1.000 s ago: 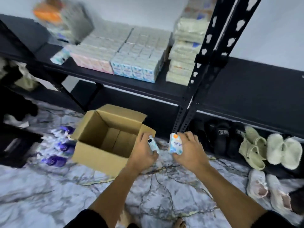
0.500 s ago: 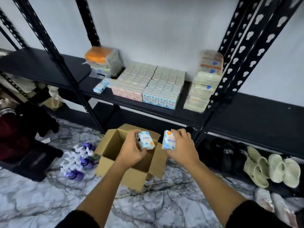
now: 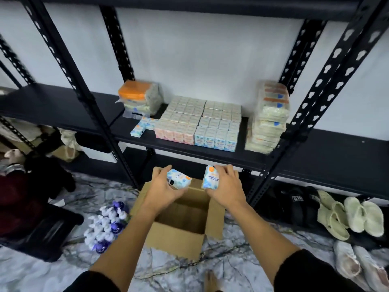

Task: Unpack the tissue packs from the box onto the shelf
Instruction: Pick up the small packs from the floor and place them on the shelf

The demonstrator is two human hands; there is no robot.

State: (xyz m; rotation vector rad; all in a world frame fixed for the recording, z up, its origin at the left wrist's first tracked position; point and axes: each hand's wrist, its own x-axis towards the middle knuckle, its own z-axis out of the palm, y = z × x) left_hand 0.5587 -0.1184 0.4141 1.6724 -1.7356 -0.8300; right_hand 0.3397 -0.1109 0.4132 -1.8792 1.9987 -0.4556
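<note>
Both hands have risen from the box toward the shelf since a second ago, each carrying one tissue pack.
The left hand [image 3: 162,187] curls round a pack [image 3: 179,181] lying flat; the right hand [image 3: 226,186] grips another pack [image 3: 211,179] upright, probably to match the standing rows [image 3: 200,125] at 12 o'clock on the shelf [image 3: 189,149]. The box [image 3: 179,234] sits open beneath at 6 o'clock.

Shelf packs [image 3: 214,121] blurred — labels unreadable.
</note>
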